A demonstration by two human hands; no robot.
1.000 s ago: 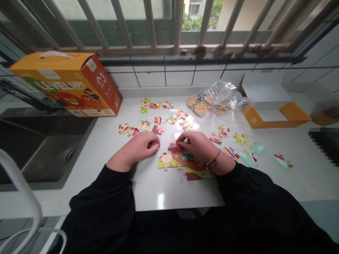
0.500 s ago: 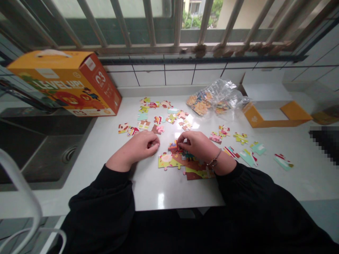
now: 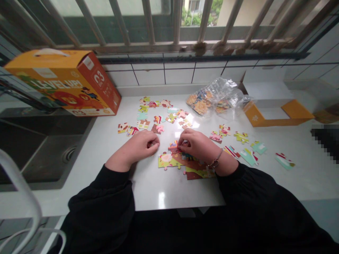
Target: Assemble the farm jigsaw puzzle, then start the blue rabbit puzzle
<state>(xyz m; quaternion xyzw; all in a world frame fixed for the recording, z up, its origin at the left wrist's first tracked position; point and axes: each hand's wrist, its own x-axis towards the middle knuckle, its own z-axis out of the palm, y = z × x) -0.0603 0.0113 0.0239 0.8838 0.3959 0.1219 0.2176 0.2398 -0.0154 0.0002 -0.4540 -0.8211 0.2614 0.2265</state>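
Observation:
My right hand (image 3: 194,144) pinches a small orange and purple puzzle piece (image 3: 173,145) at the upper edge of a joined part of a jigsaw puzzle (image 3: 172,161). The fingers and palm cover some of the joined pieces, which show a pale round figure on green and a brown field. To the left, my left hand (image 3: 144,145) rests on the counter with its fingers curled in, and no piece shows in it. Just beyond its fingers lies a loose pink and brown puzzle piece (image 3: 158,129).
Several loose pieces lie at the back (image 3: 143,115) and right (image 3: 249,157) of the white counter (image 3: 156,192). A clear bag of pieces (image 3: 203,100), an open orange box (image 3: 267,121) and a large orange carton (image 3: 66,84) stand behind. A dark sink (image 3: 34,151) is at left.
My right hand has shifted very slightly at the orange and purple piece, still pinching it. My left hand stays in place, and the view has tilted a little.

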